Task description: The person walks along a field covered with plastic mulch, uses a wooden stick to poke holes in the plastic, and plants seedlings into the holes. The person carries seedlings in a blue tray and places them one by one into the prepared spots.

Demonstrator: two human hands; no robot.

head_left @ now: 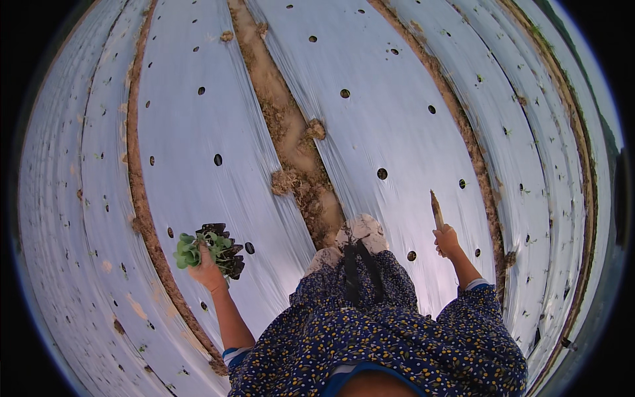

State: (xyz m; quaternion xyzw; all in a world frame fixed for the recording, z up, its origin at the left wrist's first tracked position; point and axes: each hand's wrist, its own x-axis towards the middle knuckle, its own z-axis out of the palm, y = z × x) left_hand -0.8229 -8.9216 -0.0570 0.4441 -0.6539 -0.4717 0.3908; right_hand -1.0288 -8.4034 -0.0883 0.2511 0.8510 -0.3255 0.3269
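Note:
My left hand [207, 270] grips a black plastic seedling tray [233, 260] with green broad-leaved seedlings [187, 251] in it, held out over the left bed. Some of the tray is hidden by the leaves and my fingers. On the other side, my right hand [447, 241] is closed around a narrow pointed stick-like tool [436, 211], its tip dark with soil and directed away from me. Planting holes are cut in the plastic film below it, one hole [412, 256] to the left of my right hand and another hole [462, 183] beyond it with a small green plant.
Silvery plastic mulch film [188, 129] covers long raised beds on both sides. Between them runs a muddy furrow [278, 99] with standing water and soil clods [315, 129]. My mud-stained boots [364, 231] are at its near end. A clump of dry roots [284, 182] lies on the film's edge.

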